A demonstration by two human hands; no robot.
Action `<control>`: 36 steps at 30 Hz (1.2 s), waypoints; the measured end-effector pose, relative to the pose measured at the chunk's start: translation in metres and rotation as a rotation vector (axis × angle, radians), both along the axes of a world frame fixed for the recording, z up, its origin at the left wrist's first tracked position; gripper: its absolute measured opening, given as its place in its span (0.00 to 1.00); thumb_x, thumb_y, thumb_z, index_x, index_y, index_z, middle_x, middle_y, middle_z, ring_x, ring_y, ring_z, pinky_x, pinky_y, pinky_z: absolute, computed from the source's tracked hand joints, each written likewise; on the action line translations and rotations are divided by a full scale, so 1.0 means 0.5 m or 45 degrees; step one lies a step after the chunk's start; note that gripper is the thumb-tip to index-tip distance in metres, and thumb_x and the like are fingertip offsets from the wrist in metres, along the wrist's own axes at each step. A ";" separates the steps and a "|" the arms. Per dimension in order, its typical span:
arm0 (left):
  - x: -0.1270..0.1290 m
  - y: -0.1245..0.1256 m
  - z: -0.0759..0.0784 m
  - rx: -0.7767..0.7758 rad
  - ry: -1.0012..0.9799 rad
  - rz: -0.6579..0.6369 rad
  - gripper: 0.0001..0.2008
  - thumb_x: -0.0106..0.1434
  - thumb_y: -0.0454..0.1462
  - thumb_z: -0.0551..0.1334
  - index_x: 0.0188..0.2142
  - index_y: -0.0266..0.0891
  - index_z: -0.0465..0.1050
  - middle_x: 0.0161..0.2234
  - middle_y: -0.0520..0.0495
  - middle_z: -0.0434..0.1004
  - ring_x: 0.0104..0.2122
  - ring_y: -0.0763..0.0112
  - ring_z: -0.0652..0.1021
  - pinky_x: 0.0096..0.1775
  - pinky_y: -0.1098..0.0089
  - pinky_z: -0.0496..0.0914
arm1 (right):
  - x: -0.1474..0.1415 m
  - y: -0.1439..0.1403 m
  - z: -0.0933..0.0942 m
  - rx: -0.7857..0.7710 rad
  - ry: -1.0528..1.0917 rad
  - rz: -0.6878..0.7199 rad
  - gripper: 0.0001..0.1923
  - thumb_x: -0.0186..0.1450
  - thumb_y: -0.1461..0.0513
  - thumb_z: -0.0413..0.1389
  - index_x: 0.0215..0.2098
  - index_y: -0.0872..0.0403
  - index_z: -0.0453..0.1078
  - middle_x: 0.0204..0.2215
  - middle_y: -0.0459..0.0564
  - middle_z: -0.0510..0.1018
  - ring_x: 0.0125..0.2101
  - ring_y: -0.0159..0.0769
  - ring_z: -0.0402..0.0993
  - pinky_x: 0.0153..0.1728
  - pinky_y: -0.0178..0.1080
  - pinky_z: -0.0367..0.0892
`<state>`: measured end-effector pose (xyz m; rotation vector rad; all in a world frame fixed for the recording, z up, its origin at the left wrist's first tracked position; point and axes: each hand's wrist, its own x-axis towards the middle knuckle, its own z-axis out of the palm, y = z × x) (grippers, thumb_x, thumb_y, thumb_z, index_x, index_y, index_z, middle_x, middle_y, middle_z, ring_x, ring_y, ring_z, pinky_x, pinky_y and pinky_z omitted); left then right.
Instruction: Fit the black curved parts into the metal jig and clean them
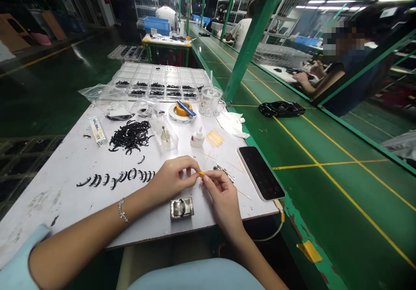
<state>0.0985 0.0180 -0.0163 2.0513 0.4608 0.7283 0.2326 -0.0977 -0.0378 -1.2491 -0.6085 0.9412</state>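
Both hands meet above the bench [65, 168]. Left hand [170, 178] and right hand [221, 194] pinch a small orange piece [202, 174] between closed fingertips, near the metal block [182, 208]. A light, steady pinch close to the piece's ends should prevent slipping; the phone [261, 172] lies just beside.

You pinched a tiny orange piece [202, 174] between the fingertips of your left hand [172, 178] and right hand [221, 194], just above the white table [65, 181].
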 end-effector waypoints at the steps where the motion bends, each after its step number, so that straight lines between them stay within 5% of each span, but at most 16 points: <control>1: 0.000 -0.002 -0.001 0.047 -0.029 -0.005 0.05 0.64 0.30 0.62 0.37 0.37 0.77 0.37 0.49 0.80 0.32 0.76 0.76 0.30 0.77 0.69 | 0.001 0.001 -0.002 -0.006 0.013 -0.002 0.12 0.58 0.54 0.69 0.34 0.52 0.77 0.30 0.44 0.80 0.32 0.30 0.75 0.41 0.36 0.71; 7: 0.002 -0.007 -0.008 0.399 -0.158 -0.019 0.06 0.67 0.29 0.62 0.41 0.36 0.76 0.35 0.49 0.80 0.28 0.77 0.75 0.31 0.77 0.71 | 0.005 0.004 -0.014 -0.017 0.117 -0.032 0.14 0.56 0.52 0.70 0.33 0.51 0.76 0.28 0.42 0.79 0.31 0.29 0.75 0.39 0.34 0.70; 11: -0.002 0.004 -0.010 0.751 -0.196 -0.101 0.07 0.70 0.30 0.59 0.45 0.35 0.74 0.38 0.45 0.80 0.35 0.72 0.79 0.36 0.73 0.73 | 0.006 0.007 -0.013 -0.033 0.199 -0.026 0.14 0.54 0.53 0.71 0.32 0.51 0.77 0.28 0.42 0.80 0.31 0.28 0.75 0.39 0.33 0.69; 15: -0.016 0.022 0.000 1.104 -0.153 -0.179 0.09 0.72 0.30 0.56 0.48 0.35 0.72 0.39 0.43 0.81 0.32 0.69 0.77 0.33 0.68 0.70 | 0.010 0.013 -0.004 -0.070 0.299 -0.003 0.14 0.52 0.55 0.73 0.32 0.51 0.79 0.29 0.42 0.82 0.30 0.27 0.75 0.39 0.33 0.70; 21: -0.025 0.036 0.014 1.386 -0.017 -0.223 0.09 0.73 0.30 0.53 0.43 0.36 0.72 0.36 0.45 0.79 0.28 0.70 0.73 0.29 0.67 0.63 | 0.023 0.014 0.015 -0.114 0.391 0.081 0.15 0.47 0.57 0.74 0.31 0.53 0.81 0.31 0.47 0.84 0.32 0.32 0.77 0.40 0.36 0.72; 28: -0.028 0.047 0.016 1.204 0.119 -0.279 0.11 0.72 0.32 0.55 0.42 0.40 0.76 0.33 0.47 0.78 0.28 0.71 0.72 0.28 0.68 0.61 | 0.019 0.014 0.018 -0.118 0.357 0.036 0.16 0.47 0.57 0.75 0.32 0.53 0.80 0.32 0.49 0.85 0.36 0.35 0.80 0.43 0.39 0.74; 33: -0.031 0.060 0.014 0.753 0.047 -0.167 0.15 0.73 0.32 0.52 0.53 0.43 0.73 0.48 0.44 0.77 0.38 0.72 0.77 0.36 0.71 0.70 | 0.013 0.011 0.001 -0.106 0.276 -0.075 0.18 0.44 0.56 0.76 0.29 0.53 0.78 0.29 0.48 0.84 0.31 0.35 0.80 0.42 0.42 0.76; 36: -0.025 0.055 0.017 0.464 0.059 -0.094 0.13 0.72 0.34 0.56 0.54 0.38 0.72 0.47 0.43 0.76 0.35 0.75 0.77 0.33 0.75 0.71 | 0.010 0.006 -0.008 -0.088 0.207 -0.113 0.17 0.46 0.55 0.75 0.31 0.53 0.79 0.30 0.48 0.84 0.32 0.35 0.80 0.43 0.42 0.75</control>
